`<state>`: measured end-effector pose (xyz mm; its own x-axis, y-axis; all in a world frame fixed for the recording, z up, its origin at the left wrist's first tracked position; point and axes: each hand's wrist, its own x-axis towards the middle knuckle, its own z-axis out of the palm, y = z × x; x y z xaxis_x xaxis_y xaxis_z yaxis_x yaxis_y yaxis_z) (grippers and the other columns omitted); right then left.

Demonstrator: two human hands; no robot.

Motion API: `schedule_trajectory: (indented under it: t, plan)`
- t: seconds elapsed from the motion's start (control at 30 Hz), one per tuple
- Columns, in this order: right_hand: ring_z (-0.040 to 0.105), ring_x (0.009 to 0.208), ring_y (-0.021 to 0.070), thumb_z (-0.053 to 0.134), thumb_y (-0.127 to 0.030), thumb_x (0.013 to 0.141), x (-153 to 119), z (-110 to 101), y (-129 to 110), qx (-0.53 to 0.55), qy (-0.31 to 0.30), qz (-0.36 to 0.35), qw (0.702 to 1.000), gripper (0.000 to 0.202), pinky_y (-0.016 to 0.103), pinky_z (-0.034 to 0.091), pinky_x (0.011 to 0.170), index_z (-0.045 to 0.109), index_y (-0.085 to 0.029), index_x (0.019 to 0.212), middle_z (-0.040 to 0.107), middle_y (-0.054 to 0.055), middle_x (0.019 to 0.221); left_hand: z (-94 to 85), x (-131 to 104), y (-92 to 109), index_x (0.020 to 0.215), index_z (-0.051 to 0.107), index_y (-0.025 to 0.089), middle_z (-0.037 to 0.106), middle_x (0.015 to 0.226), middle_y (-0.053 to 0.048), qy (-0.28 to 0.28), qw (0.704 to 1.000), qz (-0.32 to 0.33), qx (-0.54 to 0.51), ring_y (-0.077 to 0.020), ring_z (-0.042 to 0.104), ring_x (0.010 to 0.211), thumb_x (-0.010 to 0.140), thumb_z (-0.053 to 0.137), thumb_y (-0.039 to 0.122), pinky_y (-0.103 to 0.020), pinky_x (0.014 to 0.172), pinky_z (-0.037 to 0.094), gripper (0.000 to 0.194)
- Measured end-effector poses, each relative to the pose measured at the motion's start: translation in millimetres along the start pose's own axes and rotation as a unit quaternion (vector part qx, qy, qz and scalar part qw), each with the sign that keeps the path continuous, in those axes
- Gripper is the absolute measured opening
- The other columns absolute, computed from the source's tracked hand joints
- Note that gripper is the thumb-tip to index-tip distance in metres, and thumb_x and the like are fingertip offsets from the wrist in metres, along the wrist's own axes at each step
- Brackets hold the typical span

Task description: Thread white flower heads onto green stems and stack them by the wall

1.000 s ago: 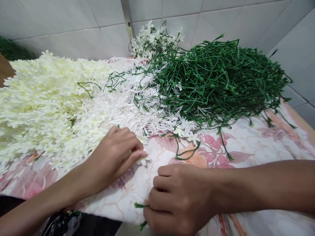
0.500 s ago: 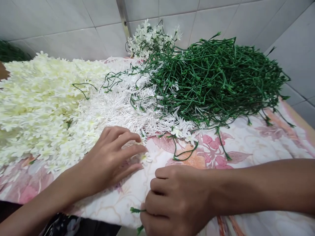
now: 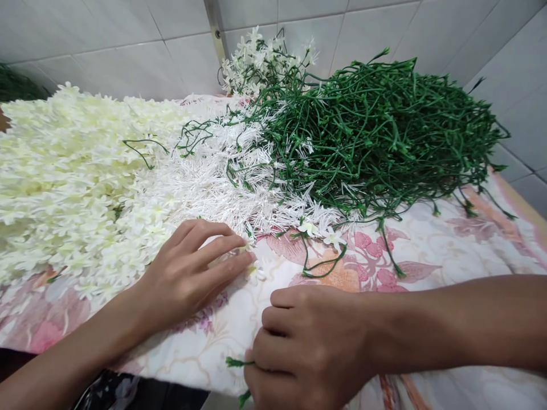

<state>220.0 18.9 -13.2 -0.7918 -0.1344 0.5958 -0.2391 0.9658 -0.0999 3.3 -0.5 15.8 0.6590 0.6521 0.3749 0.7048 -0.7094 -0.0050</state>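
My left hand (image 3: 194, 270) reaches over the cloth with its fingers stretched out and slightly apart, its thumb hidden beneath. At its fingertips lies a loose white artificial flower (image 3: 256, 271). Closed in a fist, my right hand (image 3: 299, 344) grips a green plastic stem (image 3: 236, 362), whose branched tips stick out on the left side of the fist. Beyond my left hand spreads a heap of cream-white flower heads (image 3: 85, 182). A pile of thin white stamens (image 3: 205, 185) borders it, and a big tangle of green stems (image 3: 384, 136) rises at the right.
A floral-print cloth (image 3: 179, 361) covers the work surface. Finished-looking white sprays with green stems (image 3: 256, 65) stand at the back against the tiled wall (image 3: 183, 62). One bent stem with two white flowers (image 3: 322, 266) lies beyond my right hand. Dark fabric (image 3: 111, 390) shows below the cloth's front edge.
The fingers of my left hand have drawn closer together, and its thumb has gone out of sight beneath them. My right hand has stayed in place with the stem.
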Motion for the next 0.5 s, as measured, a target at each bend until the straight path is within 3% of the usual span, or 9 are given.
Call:
schedule_trajectory:
  t: [0.2,0.33,0.5]
  plan:
    - [0.045,0.047,0.0127,0.061,-0.015,0.082,0.8,1.0,0.4,-0.002,0.009,0.006,1.000,0.008,0.030,0.028,0.044,0.064,-0.016,0.075,0.051,-0.004,0.060,3.8,-4.8,-1.0,0.099,0.063,0.019,0.069,0.106,-0.010,0.035,0.999,0.019,-0.016,-0.0263,0.062,0.101,0.090,0.058,0.014,-0.042,0.081,0.048,0.012]
    - [0.045,0.047,0.0120,0.063,-0.015,0.080,0.4,0.2,0.4,-0.010,0.013,0.000,1.000,0.004,0.029,0.028,0.045,0.065,-0.015,0.076,0.051,-0.004,0.061,4.9,-4.6,-3.7,0.094,0.062,0.022,0.069,0.104,-0.007,0.043,0.998,0.010,-0.039,-0.0236,0.062,0.099,0.087,0.062,0.014,-0.039,0.080,0.049,0.010]
    - [0.045,0.047,0.0116,0.061,-0.013,0.081,0.7,-1.4,0.9,-0.015,0.007,-0.007,1.000,0.005,0.029,0.028,0.045,0.065,-0.016,0.078,0.051,-0.004,0.062,-1.6,-0.2,-2.9,0.091,0.060,0.023,0.061,0.110,-0.006,-0.010,0.990,-0.059,-0.126,-0.0224,0.057,0.103,0.090,0.057,0.018,-0.034,0.085,0.048,0.006]
